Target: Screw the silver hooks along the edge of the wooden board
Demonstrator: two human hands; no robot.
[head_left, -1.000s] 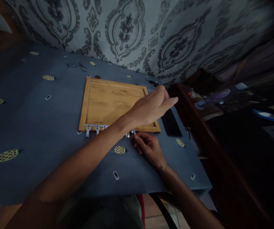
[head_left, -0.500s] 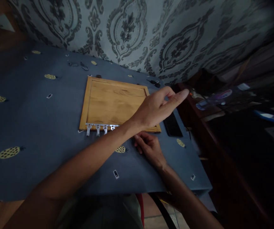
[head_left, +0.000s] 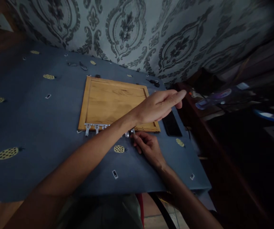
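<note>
My left hand (head_left: 162,106) hangs over the right side of a framed wooden panel (head_left: 110,100), with nothing visible in it. Its thumb is stretched out to the right; the other fingers are partly hidden behind it. Just below, my right hand (head_left: 148,148) is closed at the panel's near edge, thumb and index finger pinching a small silver metal hinge (head_left: 127,134). More small metal hinges (head_left: 96,128) sit in a row along that edge, sticking out toward me. My left forearm crosses in front and hides part of the row.
A dark phone (head_left: 171,124) lies right of the panel on the blue pineapple-print tablecloth (head_left: 63,127). Small dark objects (head_left: 83,66) and a black item (head_left: 154,83) lie toward the wall. A clear bottle (head_left: 213,98) rests on cluttered dark furniture at the right.
My left hand has shifted slightly and turned, so its fingers now show below the thumb. The hinge by my right fingertips has come into view; my right hand has barely moved.
</note>
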